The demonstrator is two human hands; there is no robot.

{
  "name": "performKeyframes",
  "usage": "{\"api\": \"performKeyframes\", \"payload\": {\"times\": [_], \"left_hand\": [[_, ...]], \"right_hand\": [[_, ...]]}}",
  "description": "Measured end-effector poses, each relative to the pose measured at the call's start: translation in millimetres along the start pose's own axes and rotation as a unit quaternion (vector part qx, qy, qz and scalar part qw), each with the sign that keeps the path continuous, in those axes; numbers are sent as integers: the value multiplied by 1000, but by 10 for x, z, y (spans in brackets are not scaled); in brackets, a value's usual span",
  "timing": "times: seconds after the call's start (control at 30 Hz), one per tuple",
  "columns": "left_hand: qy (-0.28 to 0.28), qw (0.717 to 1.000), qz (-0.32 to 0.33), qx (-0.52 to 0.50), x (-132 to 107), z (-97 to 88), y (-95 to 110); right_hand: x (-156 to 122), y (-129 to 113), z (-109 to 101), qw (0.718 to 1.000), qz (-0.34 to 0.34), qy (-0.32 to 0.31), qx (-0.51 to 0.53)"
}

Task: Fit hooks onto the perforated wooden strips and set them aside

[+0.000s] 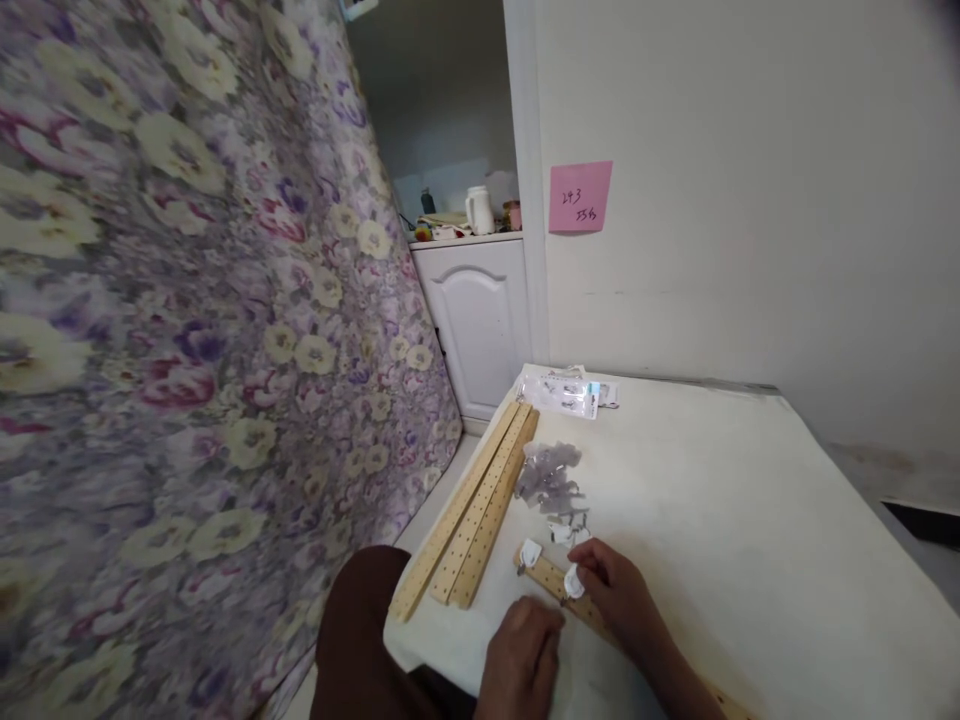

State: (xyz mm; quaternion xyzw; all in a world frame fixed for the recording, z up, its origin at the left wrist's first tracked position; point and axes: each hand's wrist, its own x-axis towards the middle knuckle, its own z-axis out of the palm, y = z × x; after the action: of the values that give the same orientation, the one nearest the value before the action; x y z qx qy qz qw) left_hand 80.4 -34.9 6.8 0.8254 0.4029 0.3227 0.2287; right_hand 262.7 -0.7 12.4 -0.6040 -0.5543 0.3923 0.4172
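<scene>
A light wooden strip with rows of holes (546,574) lies slantwise on the table, partly under my right forearm. My right hand (616,592) is closed over it, thumb and fingers pinching at a small round-edged white tag (574,582). A second white tag (530,553) sits at the strip's far left end, with a small metal piece beside it. My left hand (523,650) rests curled on the near side of the strip, fingertips close to the tag; whatever they hold, if anything, is hidden. More white tags with small metal parts (568,531) lie just beyond the strip.
Several longer perforated wooden strips (480,515) lie along the table's left edge. A heap of small greyish clear plastic bags (550,475) lies beside them. Clear packaging (559,394) is at the back of the white-covered table (720,490). A floral curtain (225,330) hangs at left.
</scene>
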Motion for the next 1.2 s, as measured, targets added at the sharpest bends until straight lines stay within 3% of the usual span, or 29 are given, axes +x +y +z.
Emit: {"api": "performKeyframes", "payload": {"times": [0.57,0.83,1.2], "left_hand": [[-29,999,3,34,21,-14,18],[16,999,-41,8,17,0,23],[19,998,-53,-7,40,-21,57]], "right_hand": [[-16,-32,30,997,3,8,-77],[-7,-2,26,996,17,-1,-84],[-44,-71,39,993,10,26,-113]]}}
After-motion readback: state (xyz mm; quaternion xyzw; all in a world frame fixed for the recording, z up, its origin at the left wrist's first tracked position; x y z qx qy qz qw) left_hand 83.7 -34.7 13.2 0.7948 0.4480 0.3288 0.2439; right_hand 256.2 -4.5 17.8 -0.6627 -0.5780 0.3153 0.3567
